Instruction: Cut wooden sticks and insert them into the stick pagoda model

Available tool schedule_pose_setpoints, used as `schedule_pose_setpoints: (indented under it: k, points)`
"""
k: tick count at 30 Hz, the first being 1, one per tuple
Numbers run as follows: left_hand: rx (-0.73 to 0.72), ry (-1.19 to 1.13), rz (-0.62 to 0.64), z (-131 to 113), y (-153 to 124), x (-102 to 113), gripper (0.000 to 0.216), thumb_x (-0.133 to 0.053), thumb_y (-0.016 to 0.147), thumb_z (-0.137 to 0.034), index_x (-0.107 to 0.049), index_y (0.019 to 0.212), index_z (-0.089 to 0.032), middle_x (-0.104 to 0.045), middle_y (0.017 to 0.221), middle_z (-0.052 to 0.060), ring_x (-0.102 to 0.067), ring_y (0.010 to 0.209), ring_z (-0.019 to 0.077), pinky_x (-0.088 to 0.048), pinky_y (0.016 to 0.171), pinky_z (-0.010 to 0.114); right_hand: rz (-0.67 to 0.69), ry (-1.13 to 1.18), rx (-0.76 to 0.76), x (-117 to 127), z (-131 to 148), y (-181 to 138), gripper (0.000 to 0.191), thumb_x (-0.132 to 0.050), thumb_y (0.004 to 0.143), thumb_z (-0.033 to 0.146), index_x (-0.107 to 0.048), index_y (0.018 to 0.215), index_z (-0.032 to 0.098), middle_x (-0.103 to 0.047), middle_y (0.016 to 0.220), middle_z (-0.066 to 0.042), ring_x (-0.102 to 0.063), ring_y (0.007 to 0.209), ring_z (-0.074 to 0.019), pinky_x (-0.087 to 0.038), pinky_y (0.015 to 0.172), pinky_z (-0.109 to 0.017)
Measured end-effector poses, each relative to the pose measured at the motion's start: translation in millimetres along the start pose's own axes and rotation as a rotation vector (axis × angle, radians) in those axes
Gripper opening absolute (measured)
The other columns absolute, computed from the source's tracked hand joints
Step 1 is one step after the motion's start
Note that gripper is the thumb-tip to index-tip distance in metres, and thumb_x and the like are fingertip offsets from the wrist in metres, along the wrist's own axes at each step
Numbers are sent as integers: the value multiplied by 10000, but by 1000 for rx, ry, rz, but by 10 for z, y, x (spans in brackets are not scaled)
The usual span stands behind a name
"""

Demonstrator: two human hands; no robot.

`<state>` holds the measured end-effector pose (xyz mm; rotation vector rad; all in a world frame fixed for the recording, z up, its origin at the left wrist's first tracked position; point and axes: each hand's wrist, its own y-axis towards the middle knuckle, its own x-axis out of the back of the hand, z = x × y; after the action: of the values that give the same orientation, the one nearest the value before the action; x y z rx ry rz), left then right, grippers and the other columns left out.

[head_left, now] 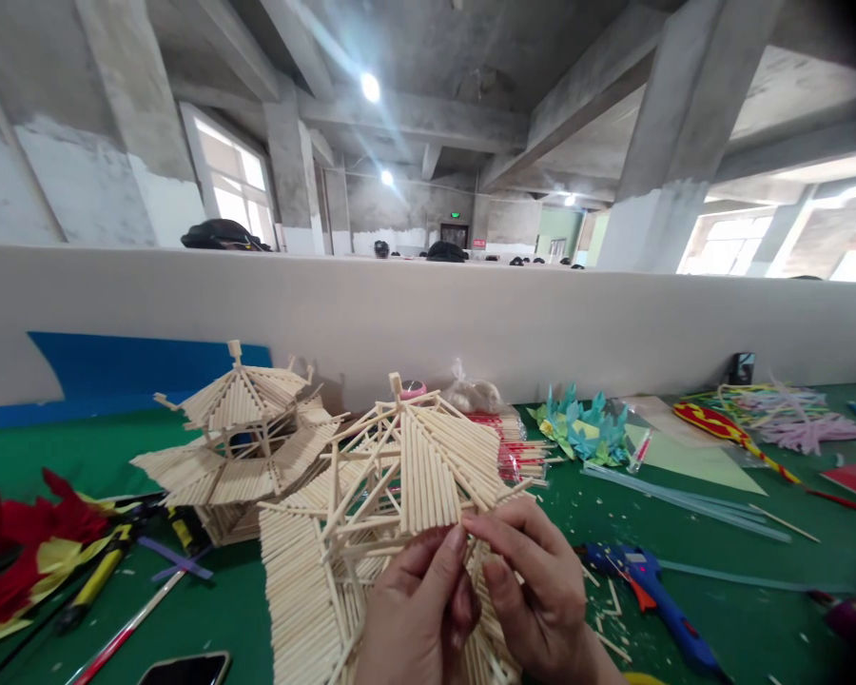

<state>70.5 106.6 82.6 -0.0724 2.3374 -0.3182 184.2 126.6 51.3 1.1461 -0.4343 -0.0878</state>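
Out from the middle of the table's (770, 618) far edge stands a stick pavilion (296, 590); its upper roof (432, 476) is covered at front and right, bare at left, apparently unfinished. The left hand's (424, 599) grip is pinched closed at the roof's lower edge, contents hidden; the right hand (535, 580) meets it, closure unclear.

There are two pale wooden-stick pavilion models (429, 466) (232, 404), two bare hands (420, 609) (542, 580), one blue glue gun (646, 576) with an orange trigger (640, 596) and one teal folded-paper ornament (599, 433).
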Motion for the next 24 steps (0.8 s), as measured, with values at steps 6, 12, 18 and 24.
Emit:
schedule_pose_setpoints:
  k: [6,12,18,24]
  points:
    - [21,-19,57,25,39,51,228,-829,499,-268,-659,516,-117,-495,316,-51,-409,313,24,-306,362,121,-5,18,-6,3,27,20,350,-475,802,111,-549,1141,161,-607,861,-75,-567,741,-163,-491,619,-293]
    - [37,-22,40,-4,14,23,192,-824,499,-216,-669,552,-117,-490,320,-54,-406,330,30,-302,383,131,-6,3,-45,41,57,7,356,-448,802,90,-551,1139,146,-582,860,-75,-561,753,-162,-487,624,-287]
    - [36,6,18,-49,-2,-8,226,-826,490,-232,-690,614,-101,-459,311,-66,-357,319,18,-262,371,132,-71,-68,-50,118,131,-12,339,-429,799,60,-572,1088,164,-561,823,-47,-542,718,-141,-471,596,-254]
    - [54,151,61,99,-228,112,231,-805,542,-304,-698,669,-143,-450,329,-72,-382,333,28,-250,376,129,-136,-171,-143,373,228,-202,313,-440,816,96,-589,1074,193,-527,799,-33,-499,648,-134,-415,519,-251]
